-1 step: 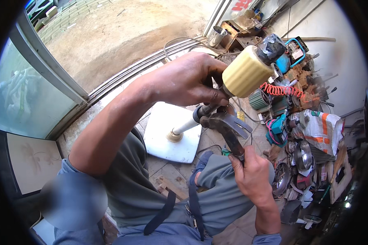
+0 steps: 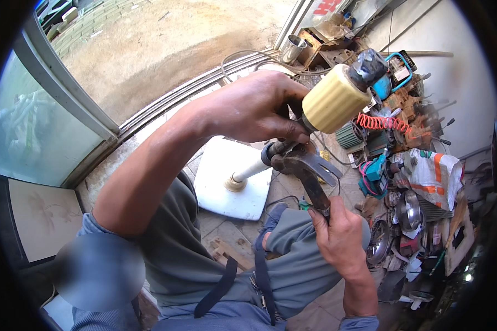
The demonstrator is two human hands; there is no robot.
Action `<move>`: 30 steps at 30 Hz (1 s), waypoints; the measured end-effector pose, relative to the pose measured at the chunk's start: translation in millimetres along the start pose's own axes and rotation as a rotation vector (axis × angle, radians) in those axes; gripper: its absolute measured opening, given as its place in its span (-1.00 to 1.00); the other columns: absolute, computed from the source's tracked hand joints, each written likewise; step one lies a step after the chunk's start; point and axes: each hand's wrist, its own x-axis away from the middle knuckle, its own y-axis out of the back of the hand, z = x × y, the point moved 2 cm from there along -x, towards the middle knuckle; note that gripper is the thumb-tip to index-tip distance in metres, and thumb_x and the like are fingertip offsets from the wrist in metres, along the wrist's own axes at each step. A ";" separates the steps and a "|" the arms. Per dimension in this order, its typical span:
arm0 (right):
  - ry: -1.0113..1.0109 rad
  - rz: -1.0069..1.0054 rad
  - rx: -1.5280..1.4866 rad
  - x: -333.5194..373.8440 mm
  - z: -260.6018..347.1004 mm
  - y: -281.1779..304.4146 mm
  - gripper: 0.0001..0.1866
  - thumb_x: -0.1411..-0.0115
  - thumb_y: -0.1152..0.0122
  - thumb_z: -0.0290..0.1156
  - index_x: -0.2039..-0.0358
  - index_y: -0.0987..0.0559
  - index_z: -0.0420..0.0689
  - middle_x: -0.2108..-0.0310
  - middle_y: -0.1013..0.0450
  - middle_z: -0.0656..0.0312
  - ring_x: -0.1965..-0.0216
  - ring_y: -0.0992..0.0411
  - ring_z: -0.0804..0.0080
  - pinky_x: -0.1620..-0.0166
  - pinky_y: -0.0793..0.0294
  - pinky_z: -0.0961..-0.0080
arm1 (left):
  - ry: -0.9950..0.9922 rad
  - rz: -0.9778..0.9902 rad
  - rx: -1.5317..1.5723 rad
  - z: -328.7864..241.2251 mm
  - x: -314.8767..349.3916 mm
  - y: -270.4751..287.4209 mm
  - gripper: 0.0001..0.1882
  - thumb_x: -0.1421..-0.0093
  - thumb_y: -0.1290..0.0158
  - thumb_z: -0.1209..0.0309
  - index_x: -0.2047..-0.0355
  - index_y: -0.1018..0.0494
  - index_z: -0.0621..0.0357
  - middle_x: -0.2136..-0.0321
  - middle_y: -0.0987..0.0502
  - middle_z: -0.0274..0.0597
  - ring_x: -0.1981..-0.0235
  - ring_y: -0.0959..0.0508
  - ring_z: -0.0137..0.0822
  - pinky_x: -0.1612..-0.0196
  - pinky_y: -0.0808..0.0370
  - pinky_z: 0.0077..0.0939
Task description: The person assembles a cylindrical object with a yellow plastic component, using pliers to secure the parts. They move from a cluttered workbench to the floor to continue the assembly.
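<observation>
My left hand [image 2: 259, 110] is closed round the dark neck just below a cream ribbed cylinder [image 2: 337, 99]. A crumpled dark cap [image 2: 369, 67] tops the cylinder. Below the neck, a white pole [image 2: 249, 170] runs down to a rounded square white base [image 2: 215, 190] on the floor. My right hand [image 2: 341, 234] grips a claw hammer [image 2: 309, 179] by its dark handle. The hammer's head is close against the neck under my left fingers; I cannot tell whether it touches. My left fingertips are partly hidden behind the neck.
At right is a heap of tools and parts, with an orange coiled hose [image 2: 386, 122], a teal power tool [image 2: 374, 174], a white sack [image 2: 436, 171] and metal bowls [image 2: 408, 209]. A sliding door track [image 2: 165, 107] crosses behind. A glass door [image 2: 44, 121] stands at left.
The cream cylinder and its cap have shifted very slightly right and down. My hands and the hammer are in nearly the same place.
</observation>
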 end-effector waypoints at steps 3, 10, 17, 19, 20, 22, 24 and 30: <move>0.021 -0.049 -0.008 -3.5 10.6 -3.2 -0.69 -0.24 -0.37 -0.35 0.29 -0.39 -0.22 0.47 -0.52 -0.08 0.48 -0.53 -0.20 0.46 -0.47 0.05 | 0.019 0.101 -0.103 -2.1 -10.3 7.6 -0.64 -0.12 -0.41 0.25 0.18 -0.65 0.22 0.42 -0.69 -0.24 0.39 -0.63 -0.47 0.23 -0.56 -0.44; -0.032 -0.012 0.071 -14.9 36.0 -10.1 -0.68 -0.25 -0.36 -0.35 0.29 -0.38 -0.23 0.42 -0.53 -0.11 0.46 -0.53 -0.22 0.44 -0.47 0.01 | 0.023 0.380 -0.109 0.1 -38.8 19.2 -0.62 -0.01 -0.40 0.34 0.16 -0.67 0.25 0.31 -0.73 -0.06 0.31 -0.68 -0.31 0.12 -0.57 -0.37; -0.122 0.022 0.212 -20.4 46.3 -17.3 -0.68 -0.23 -0.38 -0.34 0.28 -0.39 -0.24 0.46 -0.52 -0.14 0.47 -0.52 -0.25 0.42 -0.48 -0.03 | 0.046 0.424 -0.170 -7.3 -41.7 15.8 -0.65 -0.02 -0.37 0.37 0.17 -0.67 0.23 0.36 -0.72 -0.14 0.33 -0.66 -0.36 0.19 -0.56 -0.38; -0.114 0.033 0.208 -23.8 55.7 -8.5 -0.68 -0.24 -0.37 -0.35 0.29 -0.39 -0.24 0.46 -0.53 -0.16 0.47 -0.52 -0.26 0.42 -0.48 -0.04 | 0.057 0.429 -0.194 -8.7 -42.3 16.0 -0.64 -0.02 -0.37 0.35 0.17 -0.67 0.23 0.37 -0.72 -0.12 0.34 -0.65 -0.35 0.21 -0.55 -0.36; -0.121 -0.010 0.200 -21.1 57.0 -8.4 -0.69 -0.24 -0.36 -0.34 0.29 -0.39 -0.24 0.46 -0.53 -0.16 0.47 -0.52 -0.26 0.41 -0.48 -0.04 | 0.002 0.402 -0.223 -11.8 -43.8 12.8 -0.64 -0.02 -0.38 0.33 0.17 -0.67 0.22 0.38 -0.71 -0.10 0.35 -0.64 -0.34 0.23 -0.54 -0.34; -0.136 -0.097 0.182 -13.4 60.2 -8.6 -0.69 -0.25 -0.35 -0.34 0.30 -0.39 -0.24 0.46 -0.53 -0.16 0.46 -0.52 -0.27 0.41 -0.48 -0.06 | 0.004 0.453 -0.173 -13.0 -44.9 14.7 -0.64 -0.03 -0.37 0.34 0.17 -0.66 0.23 0.38 -0.71 -0.10 0.35 -0.64 -0.34 0.23 -0.54 -0.33; -0.132 0.002 0.252 -21.1 60.3 -9.2 -0.70 -0.25 -0.35 -0.36 0.31 -0.39 -0.24 0.48 -0.52 -0.15 0.47 -0.52 -0.27 0.42 -0.47 -0.05 | 0.006 0.484 -0.153 -13.2 -44.0 16.8 -0.65 -0.04 -0.36 0.35 0.17 -0.65 0.25 0.39 -0.70 -0.11 0.36 -0.64 -0.33 0.22 -0.54 -0.32; -0.187 -0.048 0.194 -20.3 71.0 -2.3 -0.70 -0.27 -0.33 -0.34 0.34 -0.39 -0.25 0.49 -0.53 -0.16 0.47 -0.52 -0.28 0.41 -0.47 -0.05 | 0.069 0.434 -0.154 -7.1 -40.4 20.1 -0.61 -0.04 -0.38 0.33 0.14 -0.64 0.26 0.35 -0.71 -0.06 0.31 -0.66 -0.29 0.17 -0.56 -0.32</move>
